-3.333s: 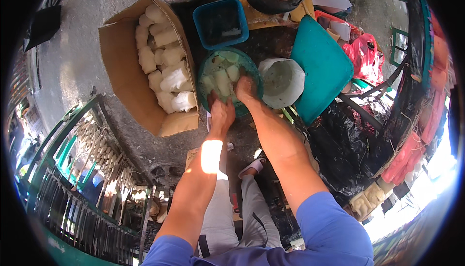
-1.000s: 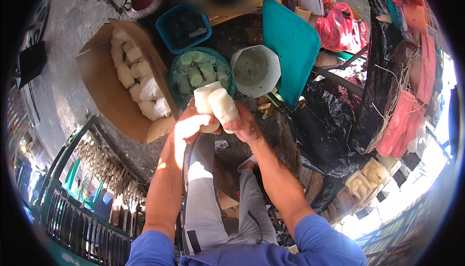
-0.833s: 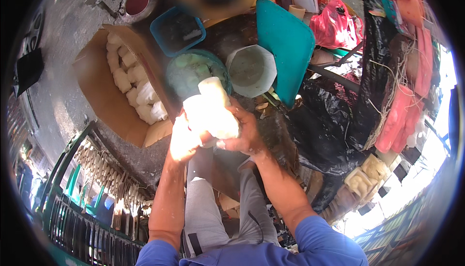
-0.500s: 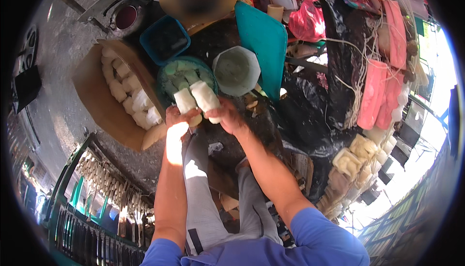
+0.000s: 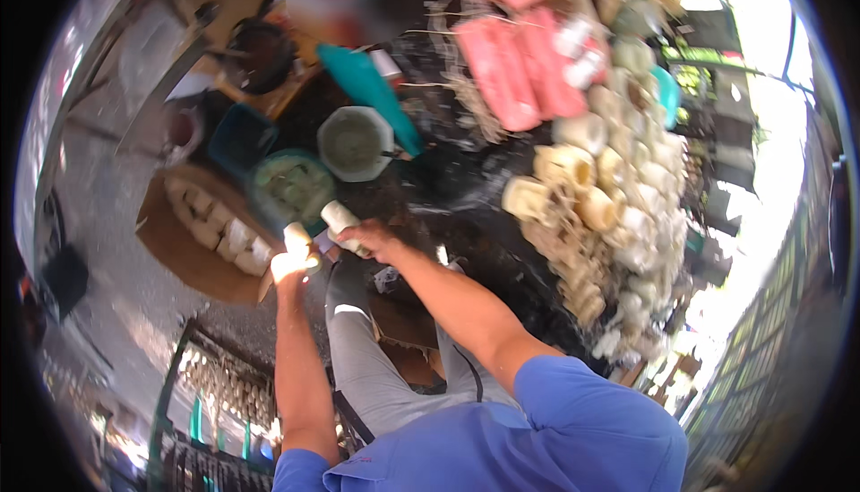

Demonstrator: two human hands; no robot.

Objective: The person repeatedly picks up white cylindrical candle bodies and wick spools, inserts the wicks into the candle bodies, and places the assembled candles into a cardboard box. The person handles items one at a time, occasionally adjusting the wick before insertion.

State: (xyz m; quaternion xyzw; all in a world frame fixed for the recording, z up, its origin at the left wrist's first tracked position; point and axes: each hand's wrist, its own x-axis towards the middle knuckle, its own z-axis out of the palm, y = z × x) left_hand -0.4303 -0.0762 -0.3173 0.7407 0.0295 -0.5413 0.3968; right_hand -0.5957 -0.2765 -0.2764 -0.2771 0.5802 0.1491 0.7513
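Firmly, the fingers of a worker's right hand close around an ivory cylinder, its upper end slanting up and to the left beyond the grip. Just beside it, the left hand is closed on a sunlit cylinder, which stands up out of the fingers; glare washes out where each fingertip sits. The two pieces are held apart, a narrow gap between them, on the near side of a round green basin whose cloudy contents blur in the frame.

Beyond the right hand, an octagonal white bucket stands next to the basin, with a turquoise panel leaning behind it. To the left of the left hand, an open cardboard box holds rows of white blocks, and a dark blue tub sits behind the basin.

Farther right, black sheeting spreads beneath pink slabs and a heap of cream-colored hollow pieces. At lower left, pale pieces hang in rows on a rack. Below the hands are the worker's gray trousers and blue shirt.
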